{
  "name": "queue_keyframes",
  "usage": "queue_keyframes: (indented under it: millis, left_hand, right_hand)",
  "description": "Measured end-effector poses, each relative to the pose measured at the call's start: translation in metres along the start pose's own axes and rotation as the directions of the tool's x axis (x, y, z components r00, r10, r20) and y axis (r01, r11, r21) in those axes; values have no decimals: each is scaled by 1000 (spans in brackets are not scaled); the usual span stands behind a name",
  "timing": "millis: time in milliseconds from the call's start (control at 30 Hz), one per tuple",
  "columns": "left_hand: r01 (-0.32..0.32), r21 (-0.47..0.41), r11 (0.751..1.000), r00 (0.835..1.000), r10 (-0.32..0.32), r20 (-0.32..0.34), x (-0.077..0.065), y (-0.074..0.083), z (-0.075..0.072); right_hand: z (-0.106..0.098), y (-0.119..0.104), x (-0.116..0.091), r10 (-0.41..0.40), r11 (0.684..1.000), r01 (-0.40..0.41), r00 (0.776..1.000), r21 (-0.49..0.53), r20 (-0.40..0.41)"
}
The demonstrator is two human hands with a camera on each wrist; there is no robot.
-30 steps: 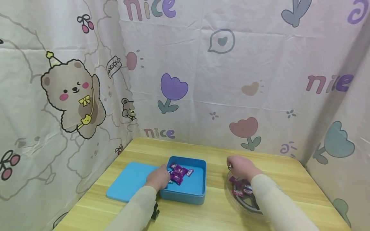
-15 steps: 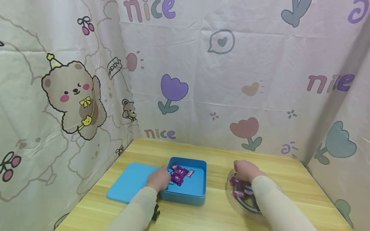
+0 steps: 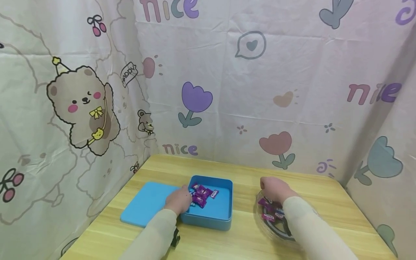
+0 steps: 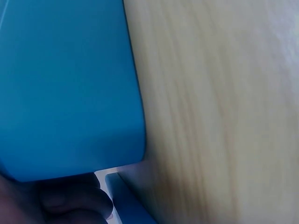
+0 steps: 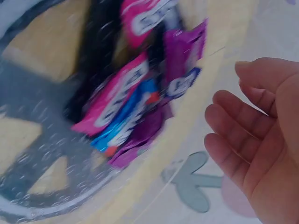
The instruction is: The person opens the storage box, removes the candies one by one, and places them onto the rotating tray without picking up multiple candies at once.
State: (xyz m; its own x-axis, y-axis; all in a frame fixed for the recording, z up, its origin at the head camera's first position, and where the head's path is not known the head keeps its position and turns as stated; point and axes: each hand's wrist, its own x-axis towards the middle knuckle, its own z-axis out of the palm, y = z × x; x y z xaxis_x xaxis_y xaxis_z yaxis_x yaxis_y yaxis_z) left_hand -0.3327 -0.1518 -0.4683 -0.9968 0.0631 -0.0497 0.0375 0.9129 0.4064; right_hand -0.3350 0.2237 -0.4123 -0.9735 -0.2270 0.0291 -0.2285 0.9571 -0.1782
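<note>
In the head view my left hand (image 3: pixel 179 200) holds the left wall of an open blue box (image 3: pixel 216 223). The left wrist view shows curled fingers (image 4: pixel 74 198) against the box's side (image 4: pixel 70 93); the thumb is not seen. Purple-wrapped candies (image 3: pixel 199 198) lie heaped at the box's left. My right hand (image 3: pixel 275 188) hovers at the far rim of a clear round dish (image 3: pixel 264 227). Its fingers are loosely bent, and nothing shows between them in the right wrist view. Pink, blue and purple wrapped candies (image 5: pixel 117 98) lie in the dish, partly covered by my forearm in the head view.
A flat blue lid (image 3: pixel 146 204) lies left of the box, under my left hand's side. Some black object (image 3: pixel 175 238) shows beside my left sleeve. Printed curtains (image 3: pixel 227 90) hang behind and along both sides of the wooden table (image 3: pixel 243 240).
My right hand first dips a little to the right over the dish, then lifts slightly. My left hand stays at the box's left wall, and the candies in the box keep their places.
</note>
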Motion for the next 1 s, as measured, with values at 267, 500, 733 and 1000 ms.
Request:
queue_keyframes:
  millis: [267, 500, 733, 1000]
  left_hand:
    - [-13, 7, 1000, 1000, 13, -5, -4, 0, -3]
    - [10, -17, 1000, 1000, -10, 3, -5, 1, -2]
    - [15, -21, 1000, 1000, -15, 4, -3, 1, -2]
    - [11, -19, 1000, 1000, -11, 1, -2, 1, -3]
  right_hand:
    - [2, -44, 12, -131, 991, 130, 990, -25, -61]
    - [17, -81, 22, -276, 961, 271, 949, -56, -151]
    - [30, -111, 29, -348, 935, 337, 932, -110, -101]
    - [54, -127, 38, -380, 924, 374, 922, -79, -77]
